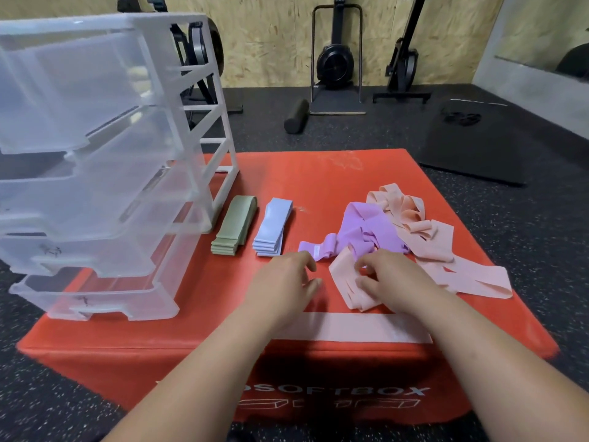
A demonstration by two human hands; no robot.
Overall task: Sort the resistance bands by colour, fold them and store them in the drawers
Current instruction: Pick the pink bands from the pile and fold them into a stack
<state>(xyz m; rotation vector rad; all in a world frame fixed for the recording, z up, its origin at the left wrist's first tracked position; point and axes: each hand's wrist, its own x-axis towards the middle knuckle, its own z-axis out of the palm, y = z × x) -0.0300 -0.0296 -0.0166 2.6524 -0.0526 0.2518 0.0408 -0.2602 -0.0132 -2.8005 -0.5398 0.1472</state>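
On the red soft box point(318, 173) lie a folded stack of green bands point(234, 229) and a folded stack of light blue bands point(273, 228), side by side. To their right sits a loose tangle of purple bands point(360, 231) and peach bands point(411, 221). My right hand point(389, 279) pinches a peach band point(345, 282) near the box's front. My left hand point(283, 282) hovers just left of it, fingers spread, holding nothing. The clear plastic drawer unit point(105, 161) stands at the left with its drawers pulled out.
A black foam roller point(296, 116) and a black mat point(478, 145) lie on the dark gym floor behind the box. Exercise machines point(336, 59) stand against the wooden back wall.
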